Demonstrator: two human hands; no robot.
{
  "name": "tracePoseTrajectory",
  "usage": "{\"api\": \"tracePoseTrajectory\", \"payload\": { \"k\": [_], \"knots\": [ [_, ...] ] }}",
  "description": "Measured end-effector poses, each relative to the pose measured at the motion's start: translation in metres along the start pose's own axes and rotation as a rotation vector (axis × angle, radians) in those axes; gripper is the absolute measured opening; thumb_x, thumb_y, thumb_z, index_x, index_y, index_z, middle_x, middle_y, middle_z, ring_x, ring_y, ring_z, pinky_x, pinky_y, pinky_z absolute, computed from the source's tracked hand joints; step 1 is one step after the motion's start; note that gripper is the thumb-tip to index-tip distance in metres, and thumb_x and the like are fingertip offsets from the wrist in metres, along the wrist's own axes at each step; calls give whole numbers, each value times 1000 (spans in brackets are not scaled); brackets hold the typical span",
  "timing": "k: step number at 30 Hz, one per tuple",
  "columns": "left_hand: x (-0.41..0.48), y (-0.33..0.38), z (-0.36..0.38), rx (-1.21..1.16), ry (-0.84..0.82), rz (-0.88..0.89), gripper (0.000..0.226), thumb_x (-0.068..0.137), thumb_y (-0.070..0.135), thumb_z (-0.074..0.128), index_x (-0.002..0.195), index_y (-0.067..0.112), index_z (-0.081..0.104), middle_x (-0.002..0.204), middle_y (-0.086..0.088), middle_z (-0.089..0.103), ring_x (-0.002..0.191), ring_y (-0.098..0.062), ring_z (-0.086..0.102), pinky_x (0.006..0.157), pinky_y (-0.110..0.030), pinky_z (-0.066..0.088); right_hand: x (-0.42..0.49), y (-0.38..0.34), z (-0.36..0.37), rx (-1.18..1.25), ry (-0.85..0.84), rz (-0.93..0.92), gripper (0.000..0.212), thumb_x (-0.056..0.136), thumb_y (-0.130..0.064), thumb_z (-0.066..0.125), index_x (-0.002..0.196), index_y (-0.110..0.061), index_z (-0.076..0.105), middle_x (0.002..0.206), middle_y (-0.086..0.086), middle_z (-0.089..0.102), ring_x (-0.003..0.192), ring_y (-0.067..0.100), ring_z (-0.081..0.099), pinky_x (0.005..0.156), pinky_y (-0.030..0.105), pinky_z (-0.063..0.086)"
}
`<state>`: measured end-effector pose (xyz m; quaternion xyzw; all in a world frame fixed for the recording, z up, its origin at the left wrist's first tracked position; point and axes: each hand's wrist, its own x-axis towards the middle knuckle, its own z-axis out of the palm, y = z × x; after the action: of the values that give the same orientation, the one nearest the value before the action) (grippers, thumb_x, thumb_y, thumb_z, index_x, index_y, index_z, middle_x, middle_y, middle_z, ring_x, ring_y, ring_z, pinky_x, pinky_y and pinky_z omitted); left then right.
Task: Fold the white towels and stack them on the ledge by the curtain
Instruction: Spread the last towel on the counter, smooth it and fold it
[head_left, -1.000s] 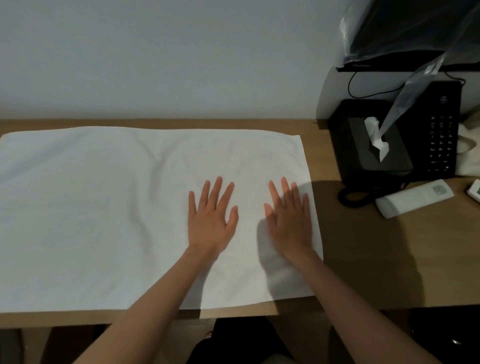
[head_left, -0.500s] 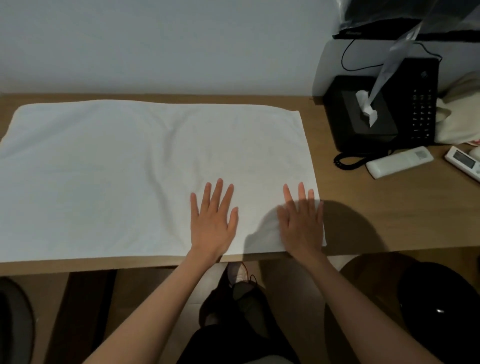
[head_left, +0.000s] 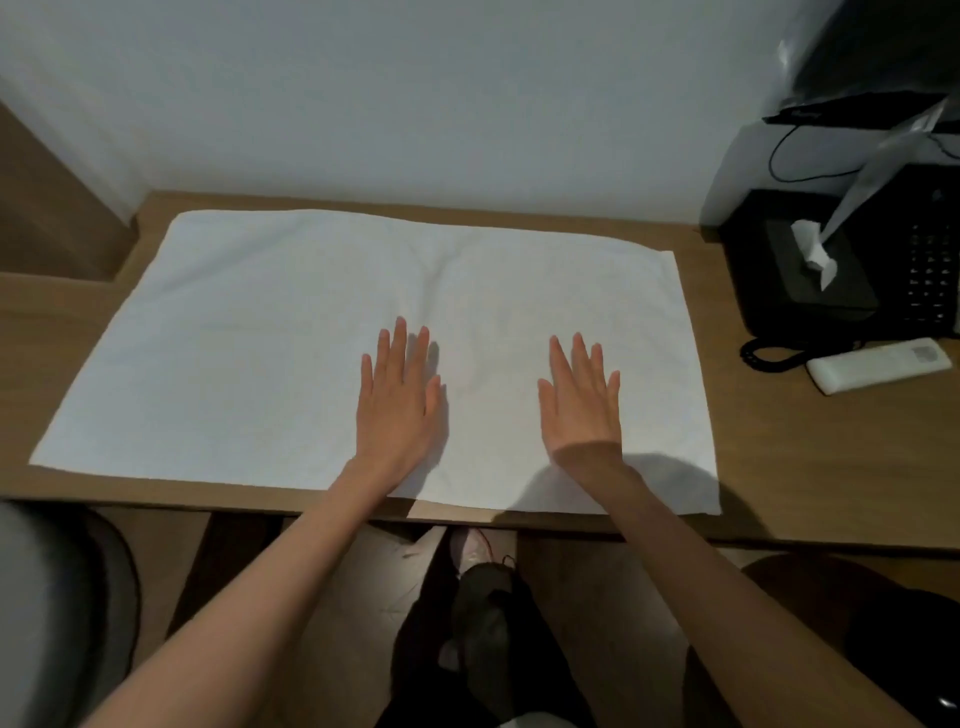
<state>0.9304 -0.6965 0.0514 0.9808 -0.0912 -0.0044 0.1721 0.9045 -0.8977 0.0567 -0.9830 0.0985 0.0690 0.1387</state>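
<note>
My left hand (head_left: 400, 400) and right hand (head_left: 582, 408) lie flat and spread, gripping nothing, on the right half of the towel (head_left: 280, 332). It runs lengthwise left to right across the bench (head_left: 810, 467). My right hand is nearer its right short edge. I can't make out the ledge or curtain.

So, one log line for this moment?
towel: unfolded, flat on desk | left hand: open, over towel | right hand: open, over towel

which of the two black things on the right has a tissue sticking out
The tissue box, nearer the towel: a white tissue stands up from its top. The phone beyond it shows only a keypad.
</note>
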Motion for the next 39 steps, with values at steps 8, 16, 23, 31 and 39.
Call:
{"api": "tracePoseTrajectory", "payload": {
  "k": [8,16,23,31,39],
  "knots": [
    [78,-25,0,44,-62,-149,56,103,35,19,153,17,3,160,-3,-9,147,-24,-11,117,-45,-8,86,-64,11,-79,-19,-190,51,105,-33,18,153,-26,4,161,0,-6,148,21,-8,119,44,-3],
    [113,-56,22,104,-82,-179,55,101,46,17,152,30,7,160,7,-2,147,-16,-8,117,-44,-10,172,-113,34,-39,-54,-385,50,104,-33,24,153,-30,13,162,0,3,149,23,-2,117,50,-1],
    [98,-81,8,55,-26,-208,50,102,40,20,151,35,13,160,9,3,147,-11,-3,117,-28,-13,176,-115,47,-49,11,-352,49,102,-32,27,151,-36,20,161,-2,11,148,22,2,118,49,-3],
    [114,-114,-21,57,101,-288,51,102,44,11,152,33,7,159,12,-5,144,-5,-16,112,-21,-22,204,-169,37,-22,49,-494,51,103,-35,26,152,-26,19,160,2,14,148,23,10,116,50,1],
    [111,-167,-22,89,-55,-372,53,99,53,12,150,44,0,159,12,-14,145,-12,-18,115,-45,-16,201,-174,57,-67,-31,-454,50,102,-40,29,151,-34,19,161,-1,8,149,22,1,116,49,-5]
  ]
}}
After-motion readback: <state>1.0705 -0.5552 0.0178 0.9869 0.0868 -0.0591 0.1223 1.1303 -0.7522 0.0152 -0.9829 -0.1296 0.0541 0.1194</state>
